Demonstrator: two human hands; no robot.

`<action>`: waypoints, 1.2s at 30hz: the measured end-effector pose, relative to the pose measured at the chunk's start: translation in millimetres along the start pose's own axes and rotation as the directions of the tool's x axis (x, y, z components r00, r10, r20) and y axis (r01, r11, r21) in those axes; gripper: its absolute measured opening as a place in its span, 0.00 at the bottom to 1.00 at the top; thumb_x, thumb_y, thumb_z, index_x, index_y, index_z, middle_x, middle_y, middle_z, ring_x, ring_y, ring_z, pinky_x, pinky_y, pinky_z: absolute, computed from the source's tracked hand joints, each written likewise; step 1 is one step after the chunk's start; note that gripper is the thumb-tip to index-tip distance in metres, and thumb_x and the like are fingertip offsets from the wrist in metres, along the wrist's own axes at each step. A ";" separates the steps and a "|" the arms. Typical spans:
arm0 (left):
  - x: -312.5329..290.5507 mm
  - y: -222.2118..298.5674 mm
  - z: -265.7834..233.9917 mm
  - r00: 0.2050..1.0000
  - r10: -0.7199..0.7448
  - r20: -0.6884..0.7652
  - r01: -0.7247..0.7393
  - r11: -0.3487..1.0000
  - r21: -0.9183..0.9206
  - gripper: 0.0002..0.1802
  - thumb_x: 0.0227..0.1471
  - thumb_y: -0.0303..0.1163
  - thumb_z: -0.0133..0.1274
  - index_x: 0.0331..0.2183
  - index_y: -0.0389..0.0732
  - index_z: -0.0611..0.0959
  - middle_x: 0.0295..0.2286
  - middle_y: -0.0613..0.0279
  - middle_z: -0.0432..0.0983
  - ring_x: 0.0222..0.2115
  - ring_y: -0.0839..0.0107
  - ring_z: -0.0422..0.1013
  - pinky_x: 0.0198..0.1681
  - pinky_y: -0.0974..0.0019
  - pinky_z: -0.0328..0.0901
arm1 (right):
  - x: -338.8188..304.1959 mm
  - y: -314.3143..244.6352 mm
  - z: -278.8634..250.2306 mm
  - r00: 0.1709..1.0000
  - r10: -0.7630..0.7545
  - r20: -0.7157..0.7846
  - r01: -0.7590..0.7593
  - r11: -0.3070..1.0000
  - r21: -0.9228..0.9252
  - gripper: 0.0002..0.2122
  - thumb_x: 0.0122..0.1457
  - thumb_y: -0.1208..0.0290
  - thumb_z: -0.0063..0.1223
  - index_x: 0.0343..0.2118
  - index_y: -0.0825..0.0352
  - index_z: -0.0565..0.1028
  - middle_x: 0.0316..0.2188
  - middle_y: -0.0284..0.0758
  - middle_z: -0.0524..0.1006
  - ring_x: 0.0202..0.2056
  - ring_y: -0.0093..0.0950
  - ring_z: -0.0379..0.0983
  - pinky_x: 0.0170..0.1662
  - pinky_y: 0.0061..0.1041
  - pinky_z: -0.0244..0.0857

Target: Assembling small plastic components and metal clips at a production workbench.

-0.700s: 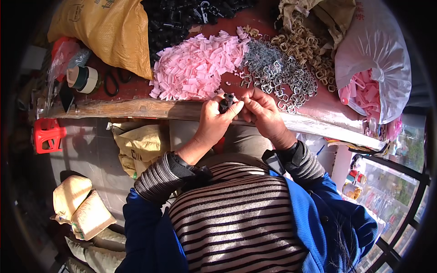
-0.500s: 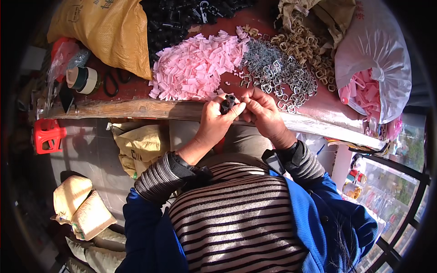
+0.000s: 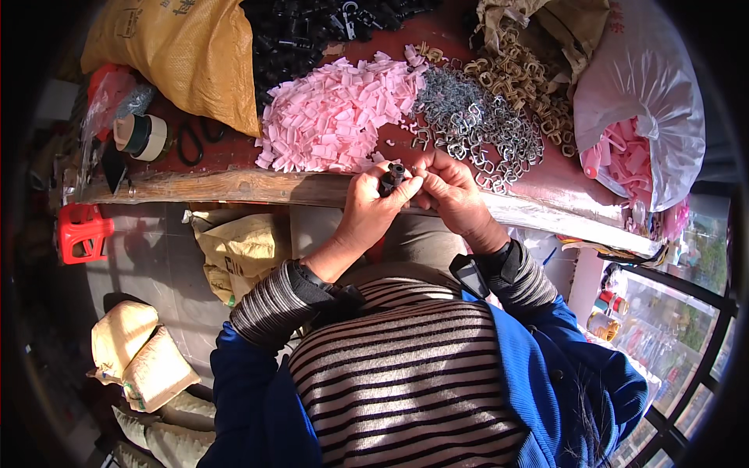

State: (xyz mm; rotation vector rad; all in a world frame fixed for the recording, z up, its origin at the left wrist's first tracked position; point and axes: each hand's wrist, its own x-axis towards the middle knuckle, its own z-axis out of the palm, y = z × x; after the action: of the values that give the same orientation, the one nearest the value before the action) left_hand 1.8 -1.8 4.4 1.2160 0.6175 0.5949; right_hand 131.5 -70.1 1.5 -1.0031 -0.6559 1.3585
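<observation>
At the table's front edge my left hand (image 3: pixel 370 204) grips a small black plastic part (image 3: pixel 392 176) with a round end facing up. My right hand (image 3: pixel 452 195) is close beside it, fingertips pinched together near the part; whatever they hold is too small to make out. Just beyond my hands lies a heap of flat pink plastic pieces (image 3: pixel 335 117). To its right are a pile of small grey metal bits (image 3: pixel 452 97) and silvery metal rings (image 3: pixel 499 144). Black plastic parts (image 3: pixel 300 35) are heaped at the back.
A yellow woven sack (image 3: pixel 179 58) stands at the left, near a tape roll (image 3: pixel 144 136) and black-handled scissors (image 3: pixel 191 144). Brass-coloured rings (image 3: pixel 519 66) spill from a tan sack. At right, a white bag (image 3: pixel 647 86) holds pink parts. A red stool (image 3: pixel 83 233) is on the floor.
Both hands stay almost in place, with only a slight shift of the fingers and the black part. The piles look unchanged.
</observation>
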 end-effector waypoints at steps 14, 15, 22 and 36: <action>-5.7 2.8 -13.0 0.957 -0.255 0.140 0.290 0.795 -0.534 0.13 0.49 0.34 0.37 0.36 0.39 0.69 0.26 0.66 0.68 0.22 0.78 0.65 0.23 0.77 0.59 | -3.1 -3.4 0.2 0.999 -0.018 0.048 0.026 0.986 -0.163 0.05 0.54 0.73 0.46 0.25 0.68 0.66 0.20 0.28 0.68 0.18 0.14 0.60 0.22 0.12 0.55; -6.4 2.4 -14.3 0.957 -0.254 0.140 0.288 0.795 -0.534 0.13 0.49 0.34 0.37 0.36 0.39 0.69 0.26 0.66 0.68 0.22 0.78 0.65 0.23 0.77 0.59 | -4.2 -4.7 0.5 0.999 -0.019 0.049 0.026 0.986 -0.164 0.05 0.54 0.73 0.46 0.25 0.68 0.66 0.20 0.28 0.68 0.18 0.14 0.60 0.22 0.12 0.55; -8.1 8.3 -15.3 0.955 -0.282 0.091 0.294 0.861 -0.415 0.13 0.52 0.34 0.39 0.39 0.39 0.69 0.30 0.65 0.70 0.25 0.77 0.67 0.26 0.77 0.60 | -6.6 -8.9 3.7 0.988 -0.142 0.058 0.151 0.849 -0.507 0.04 0.51 0.76 0.48 0.25 0.70 0.66 0.19 0.26 0.68 0.21 0.14 0.62 0.26 0.15 0.60; -5.5 2.9 -23.5 0.949 -0.291 0.117 0.314 0.866 -0.389 0.12 0.53 0.34 0.40 0.37 0.38 0.72 0.30 0.66 0.70 0.26 0.78 0.68 0.27 0.78 0.62 | -1.2 -22.4 13.9 0.950 -0.241 0.201 0.299 0.503 -0.811 0.04 0.47 0.78 0.50 0.26 0.69 0.67 0.18 0.33 0.68 0.21 0.22 0.65 0.25 0.20 0.62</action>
State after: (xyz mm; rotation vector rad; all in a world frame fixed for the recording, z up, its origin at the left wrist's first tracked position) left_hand -19.1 10.5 2.5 0.7233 0.5895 0.3943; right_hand 130.0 -66.8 27.6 -1.5276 -1.5424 0.7387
